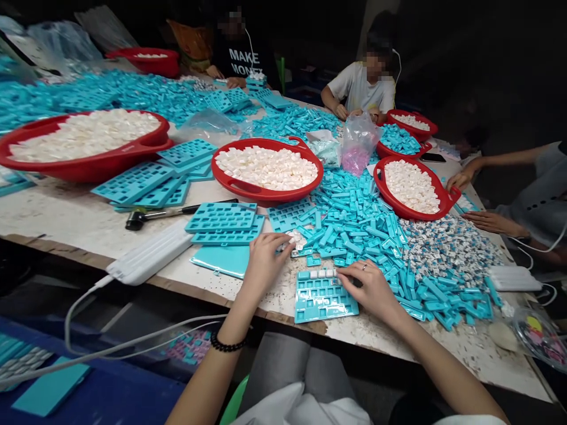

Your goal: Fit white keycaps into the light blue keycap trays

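A teal grid tray (323, 298) lies at the table's front edge, with a few white keycaps (323, 273) set in its top row. My right hand (370, 286) rests on the tray's right end, fingers pinched on a small piece at that row. My left hand (266, 257) is curled over a small heap of white keycaps (296, 238) just left of the tray, fingers closed on some. A flat teal lid (224, 260) lies to the left under my wrist.
Red bowls of white keycaps (268, 168) (410, 186) (84, 136) stand among heaps of teal parts (358, 221) and stacked teal trays (224, 221). A white power strip (148, 257) and a black-headed tool (137, 218) lie left. Other people sit at the far side and right.
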